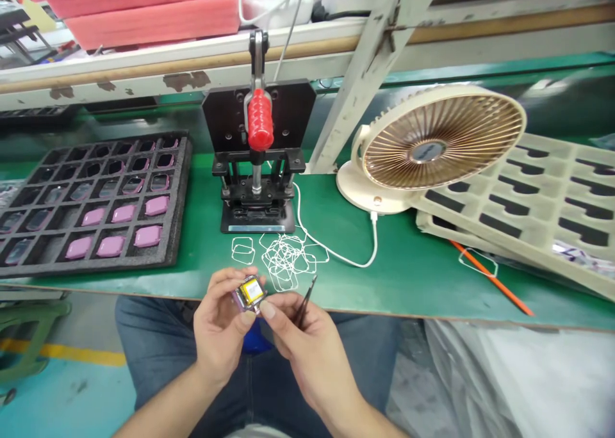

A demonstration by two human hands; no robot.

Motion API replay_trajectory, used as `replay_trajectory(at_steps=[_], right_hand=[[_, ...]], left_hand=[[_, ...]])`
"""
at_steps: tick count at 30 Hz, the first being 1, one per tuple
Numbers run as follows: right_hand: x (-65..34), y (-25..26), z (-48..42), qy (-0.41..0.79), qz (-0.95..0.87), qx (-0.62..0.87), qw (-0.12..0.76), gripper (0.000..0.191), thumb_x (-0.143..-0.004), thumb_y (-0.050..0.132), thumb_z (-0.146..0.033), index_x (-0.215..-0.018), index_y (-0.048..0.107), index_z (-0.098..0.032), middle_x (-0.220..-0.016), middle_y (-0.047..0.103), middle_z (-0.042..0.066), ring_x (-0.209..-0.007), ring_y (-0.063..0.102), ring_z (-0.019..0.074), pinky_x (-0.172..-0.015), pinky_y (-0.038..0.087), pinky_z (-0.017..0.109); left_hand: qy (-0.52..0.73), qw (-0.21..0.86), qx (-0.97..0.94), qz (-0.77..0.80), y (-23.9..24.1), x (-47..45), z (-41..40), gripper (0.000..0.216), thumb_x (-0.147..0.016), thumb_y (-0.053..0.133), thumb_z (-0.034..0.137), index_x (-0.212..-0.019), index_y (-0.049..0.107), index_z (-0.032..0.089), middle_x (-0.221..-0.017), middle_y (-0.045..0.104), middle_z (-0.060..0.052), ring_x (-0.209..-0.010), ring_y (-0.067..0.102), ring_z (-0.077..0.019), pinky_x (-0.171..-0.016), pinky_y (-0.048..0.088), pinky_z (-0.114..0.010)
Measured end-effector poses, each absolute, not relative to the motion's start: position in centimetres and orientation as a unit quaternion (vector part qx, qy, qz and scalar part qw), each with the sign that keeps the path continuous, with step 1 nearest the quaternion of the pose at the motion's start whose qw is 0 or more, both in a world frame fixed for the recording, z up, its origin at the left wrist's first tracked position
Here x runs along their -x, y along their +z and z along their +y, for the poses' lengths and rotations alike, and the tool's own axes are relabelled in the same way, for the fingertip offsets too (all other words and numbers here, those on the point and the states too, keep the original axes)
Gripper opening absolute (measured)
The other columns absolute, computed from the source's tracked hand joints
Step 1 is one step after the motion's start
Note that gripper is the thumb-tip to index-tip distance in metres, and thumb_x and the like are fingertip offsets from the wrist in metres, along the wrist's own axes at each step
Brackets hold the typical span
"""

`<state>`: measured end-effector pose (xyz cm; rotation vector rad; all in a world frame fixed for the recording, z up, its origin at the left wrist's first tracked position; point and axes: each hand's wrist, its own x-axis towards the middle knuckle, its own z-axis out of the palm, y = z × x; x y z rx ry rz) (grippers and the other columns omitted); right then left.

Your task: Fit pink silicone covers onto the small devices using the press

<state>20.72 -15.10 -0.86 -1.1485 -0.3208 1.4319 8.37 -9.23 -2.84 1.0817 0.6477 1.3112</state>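
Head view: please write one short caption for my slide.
Left hand and right hand hold a small open electronic device, black tweezers in the right, before a red-handled toggle press.

room: between foam tray (179, 207) and press (259, 130) | obstacle: fan (444, 140) | behind: hard to tell

I monitor remotely through a single view, carried on the wearer's head. The lens faces forward and down, with the black press (259, 137) ahead and below. The left hand (218, 329) and right hand (310, 335) sit on the near side of the press, close to the lens. Coverage is wide, from the foam tray (181, 201) left of the press to the fan (427, 151) at its right and the pink bins (154, 25) beyond it.
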Motion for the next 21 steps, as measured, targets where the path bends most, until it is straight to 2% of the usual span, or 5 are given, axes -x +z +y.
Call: replay_trajectory(at_steps=[7, 11, 14, 17, 21], right_hand=[[-19.9, -2.2, -15.1, 0.433, -0.274, 0.603, 0.611, 0.036, -0.087, 0.086, -0.055, -0.088, 0.07, -0.023, -0.072, 0.06, -0.001, -0.059, 0.044, 0.0125, -0.055, 0.037, 0.027], [-20.0, -3.7, -15.0, 0.301, -0.423, 0.6, 0.608, 0.017, -0.095, 0.08, -0.036, -0.106, 0.069, -0.028, -0.083, 0.066, 0.0, -0.058, 0.051, 0.0133, -0.056, 0.042, 0.028], [-19.8, -4.4, -14.9, 0.232, -0.501, 0.587, 0.593, 0.024, -0.098, 0.074, -0.025, -0.12, 0.065, -0.031, -0.092, 0.068, 0.002, -0.066, 0.058, 0.0157, -0.06, 0.046, 0.029], [-19.2, -3.9, -15.6, 0.224, -0.494, 0.602, 0.586, 0.022, -0.101, 0.069, -0.026, -0.122, 0.062, -0.03, -0.091, 0.065, 0.003, -0.068, 0.06, 0.0169, -0.061, 0.047, 0.03], [-20.4, -2.3, -18.3, 0.255, -0.48, 0.608, 0.578, 0.016, -0.101, 0.064, -0.038, -0.111, 0.065, -0.027, -0.073, 0.058, -0.001, -0.058, 0.054, 0.0155, -0.058, 0.044, 0.03]], left_hand=[[0.574, 0.626, -0.43, 0.307, -3.5, -8.5, -10.1, 0.034, -0.091, 0.084, 0.029, -0.124, 0.079, 0.034, -0.13, 0.063, -0.008, -0.129, 0.069, -0.0367, -0.106, 0.062, -0.056], [0.558, 0.642, -0.407, 0.333, -4.0, -8.4, -10.6, 0.036, -0.095, 0.079, 0.031, -0.131, 0.076, 0.034, -0.132, 0.071, -0.009, -0.12, 0.075, -0.0333, -0.101, 0.064, -0.05], [0.54, 0.644, -0.415, 0.348, -4.0, -8.3, -10.7, 0.036, -0.098, 0.075, 0.033, -0.134, 0.075, 0.031, -0.133, 0.074, -0.011, -0.121, 0.075, -0.0336, -0.106, 0.062, -0.051], [0.507, 0.652, -0.408, 0.388, -2.8, -8.2, -11.1, 0.038, -0.095, 0.08, 0.036, -0.132, 0.077, 0.03, -0.134, 0.076, -0.01, -0.121, 0.076, -0.0338, -0.107, 0.062, -0.048], [0.41, 0.703, -0.326, 0.481, -0.5, -6.8, -11.3, 0.06, -0.08, 0.093, 0.036, -0.137, 0.073, 0.034, -0.137, 0.078, -0.006, -0.121, 0.077, -0.0342, -0.099, 0.067, -0.039]])
